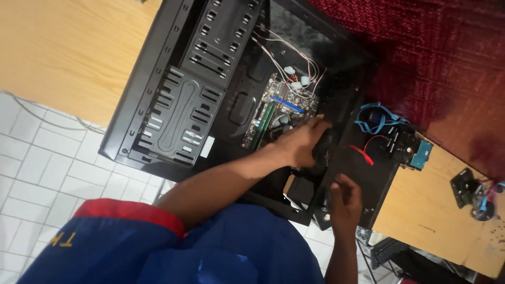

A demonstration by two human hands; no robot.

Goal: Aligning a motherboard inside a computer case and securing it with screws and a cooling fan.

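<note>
The left hand [301, 142] reaches into the open black computer case [173, 105], its fingers curled and clamped around a dark rounded object [323, 147], too dim to tell what kind, held at the case's near edge just beside the green motherboard [273, 113]; the right hand [344, 202] sits lower, at the case's outer rim, fingers loosely bent and partly apart, touching the black metal there, though whether it grips anything cannot be told; both forearms come up from a blue garment with a red band [126, 213] at the bottom of the view; inside the case, white and pink wires [286, 52] with white plugs run down to the motherboard, and a perforated drive cage fills the left part; the case lies on its side on a wooden bench [68, 47]; to the right of the hands a red cable [363, 152] and blue cables [376, 118] lie on the case panel, beside a hard drive [413, 150] with a blue edge; farther right another small component [471, 192] rests on the bench; a dark red cloth [431, 47] covers the upper right; white floor tiles [37, 158] show at the left.
</note>
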